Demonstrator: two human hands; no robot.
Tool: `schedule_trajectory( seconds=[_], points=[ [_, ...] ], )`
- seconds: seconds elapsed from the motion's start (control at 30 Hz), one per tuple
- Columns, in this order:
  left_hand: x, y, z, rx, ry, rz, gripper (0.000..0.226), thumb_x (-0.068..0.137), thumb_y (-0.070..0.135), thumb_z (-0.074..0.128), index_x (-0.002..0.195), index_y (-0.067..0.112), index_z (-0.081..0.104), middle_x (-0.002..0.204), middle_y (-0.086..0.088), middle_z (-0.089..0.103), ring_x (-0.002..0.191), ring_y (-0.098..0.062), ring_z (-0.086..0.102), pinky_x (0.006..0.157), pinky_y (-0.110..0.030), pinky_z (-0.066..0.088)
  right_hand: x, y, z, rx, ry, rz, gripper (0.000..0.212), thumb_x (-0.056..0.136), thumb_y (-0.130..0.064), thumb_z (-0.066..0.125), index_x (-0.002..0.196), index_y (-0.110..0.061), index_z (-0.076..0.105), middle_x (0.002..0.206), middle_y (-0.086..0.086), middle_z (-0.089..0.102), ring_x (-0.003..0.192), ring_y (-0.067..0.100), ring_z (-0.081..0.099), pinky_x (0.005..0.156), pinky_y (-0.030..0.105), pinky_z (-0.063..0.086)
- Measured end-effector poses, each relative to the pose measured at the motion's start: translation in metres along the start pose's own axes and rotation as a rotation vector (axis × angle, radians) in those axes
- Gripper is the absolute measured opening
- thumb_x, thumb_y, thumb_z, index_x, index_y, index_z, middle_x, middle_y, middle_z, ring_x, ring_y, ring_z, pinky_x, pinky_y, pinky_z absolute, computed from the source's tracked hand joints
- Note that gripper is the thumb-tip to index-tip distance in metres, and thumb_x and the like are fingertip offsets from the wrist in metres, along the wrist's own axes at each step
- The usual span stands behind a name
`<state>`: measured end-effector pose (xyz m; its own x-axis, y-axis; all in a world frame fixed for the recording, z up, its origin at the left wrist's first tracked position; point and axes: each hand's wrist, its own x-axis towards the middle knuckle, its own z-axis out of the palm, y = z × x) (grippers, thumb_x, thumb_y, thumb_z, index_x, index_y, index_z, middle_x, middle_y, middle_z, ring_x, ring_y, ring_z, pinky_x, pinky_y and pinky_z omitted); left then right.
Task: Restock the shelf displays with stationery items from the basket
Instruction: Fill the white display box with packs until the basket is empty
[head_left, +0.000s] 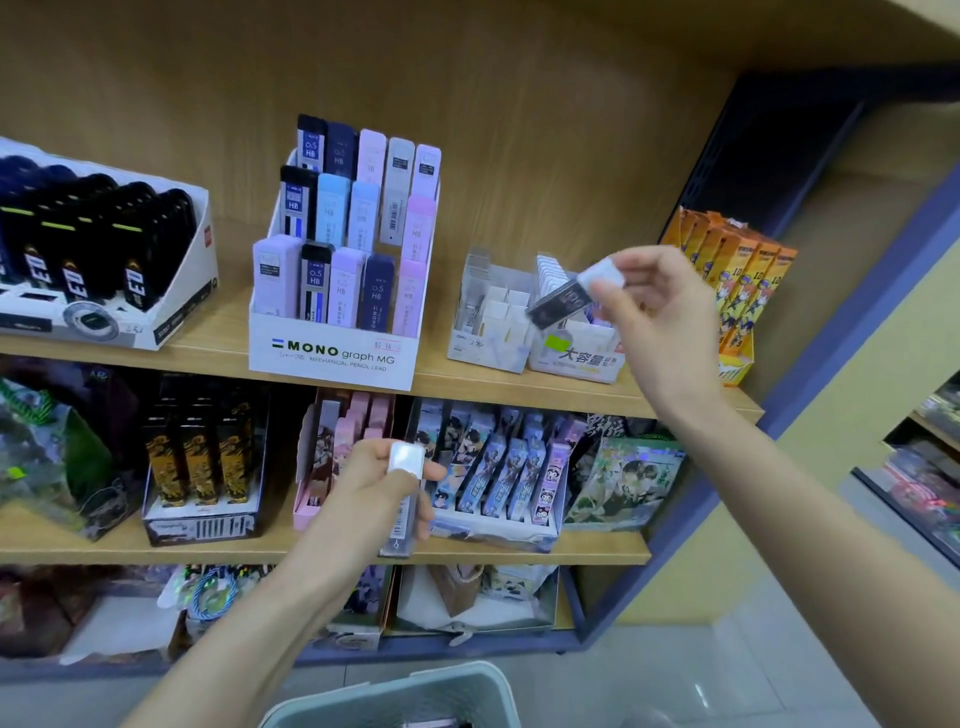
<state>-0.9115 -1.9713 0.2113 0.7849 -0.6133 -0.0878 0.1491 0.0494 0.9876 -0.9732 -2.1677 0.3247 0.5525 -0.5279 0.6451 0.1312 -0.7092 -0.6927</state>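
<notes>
My right hand (657, 306) pinches a dark lead case with a white cap (563, 299), tilted, just above the white display box with a green sticker (576, 353) on the upper shelf. Lower down, my left hand (374, 488) grips another white-capped lead case (406, 499), held upright in front of the middle shelf. The pale green basket (395, 696) shows at the bottom edge below my arms. A MONO graph MG lead display (332, 358) stands left of the right hand's box.
A second white box (488, 338) with cardboard dividers sits beside the stickered box. Orange pencil packs (737, 291) stand at the shelf's right end. Black packs in a white tray (104, 260) fill the left. Character-printed cases (498, 467) crowd the middle shelf.
</notes>
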Motion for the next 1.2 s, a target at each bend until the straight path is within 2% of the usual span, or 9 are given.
schedule_trajectory(
  seconds=[0.13,0.33,0.47,0.6,0.73,0.83,0.93,1.1,1.2],
  points=[
    [-0.007,0.006,0.003,-0.076,-0.065,0.049,0.019,0.097,0.003,0.044,0.112,0.01,0.053,0.097,-0.008,0.068,0.062,-0.013,0.062,0.056,-0.027,0.056,0.025,0.022,-0.005,-0.14,0.026,-0.051,0.012,0.085,-0.012,0.066,0.088,-0.02,0.059,0.084,-0.015,0.06,0.074,0.007,0.06,0.068,0.018,0.048],
    [-0.008,0.009,0.003,-0.006,-0.069,0.128,0.02,0.098,0.01,0.045,0.113,0.02,0.054,0.092,-0.001,0.07,0.055,-0.013,0.054,0.046,-0.023,0.044,0.036,0.043,0.005,-0.261,-0.187,-0.039,0.012,0.084,-0.01,0.069,0.092,-0.016,0.063,0.088,0.003,0.064,0.078,0.019,0.062,0.069,0.022,0.054],
    [-0.004,0.007,0.001,-0.022,-0.067,0.145,0.017,0.099,0.01,0.042,0.112,0.017,0.051,0.086,0.001,0.069,0.052,-0.012,0.047,0.045,-0.023,0.036,0.038,0.046,0.013,-0.479,-0.223,-0.115,0.017,0.083,-0.015,0.071,0.099,-0.016,0.068,0.096,-0.004,0.056,0.075,0.01,0.057,0.067,0.001,0.038],
    [-0.003,0.006,0.0,0.009,-0.065,0.141,0.018,0.099,0.009,0.042,0.11,0.02,0.052,0.085,-0.006,0.062,0.054,-0.015,0.046,0.046,-0.023,0.037,0.035,0.042,0.018,-0.557,-0.189,-0.115,0.022,0.086,-0.016,0.068,0.108,-0.017,0.064,0.102,-0.006,0.043,0.076,0.008,0.05,0.072,0.014,0.04],
    [0.0,0.007,0.002,0.001,-0.007,0.08,0.012,0.097,0.003,0.043,0.103,0.012,0.046,0.069,-0.007,0.057,0.045,-0.014,0.045,0.045,-0.022,0.04,0.007,0.02,0.024,-0.441,-0.209,-0.137,0.005,0.094,-0.021,0.057,0.098,-0.022,0.06,0.091,-0.014,0.049,0.072,-0.002,0.05,0.067,0.009,0.038],
    [-0.003,0.007,0.004,0.014,-0.018,0.104,0.002,0.098,0.001,0.041,0.099,0.003,0.041,0.077,-0.015,0.058,0.044,-0.011,0.051,0.045,-0.018,0.043,-0.033,0.0,0.032,-0.272,-0.507,-0.012,0.009,0.097,-0.027,0.049,0.091,-0.031,0.055,0.087,-0.017,0.058,0.076,0.001,0.058,0.066,0.013,0.045],
    [-0.009,0.004,0.006,0.099,-0.097,0.175,0.005,0.095,0.006,0.048,0.1,0.004,0.05,0.082,-0.009,0.062,0.058,-0.01,0.06,0.055,-0.013,0.045,-0.066,-0.009,0.038,-0.115,-0.702,0.093,0.009,0.094,-0.024,0.055,0.089,-0.029,0.061,0.086,-0.011,0.064,0.076,0.013,0.062,0.071,0.03,0.054],
    [-0.015,0.0,0.002,0.141,0.032,0.309,0.015,0.089,0.0,0.058,0.09,0.015,0.062,0.08,0.007,0.07,0.074,-0.008,0.065,0.072,-0.028,0.054,-0.079,-0.015,0.039,-0.011,-0.703,0.125,0.003,0.087,-0.019,0.067,0.087,-0.02,0.069,0.084,-0.006,0.068,0.073,0.016,0.066,0.073,0.038,0.055],
    [-0.013,0.003,0.001,0.178,0.127,0.355,0.018,0.083,0.0,0.065,0.086,0.016,0.057,0.077,0.01,0.069,0.074,-0.005,0.065,0.073,-0.03,0.051,-0.078,-0.017,0.034,-0.013,-0.707,0.154,0.015,0.082,-0.012,0.071,0.094,-0.021,0.066,0.089,0.001,0.069,0.071,0.013,0.068,0.072,0.03,0.057]
  ],
)
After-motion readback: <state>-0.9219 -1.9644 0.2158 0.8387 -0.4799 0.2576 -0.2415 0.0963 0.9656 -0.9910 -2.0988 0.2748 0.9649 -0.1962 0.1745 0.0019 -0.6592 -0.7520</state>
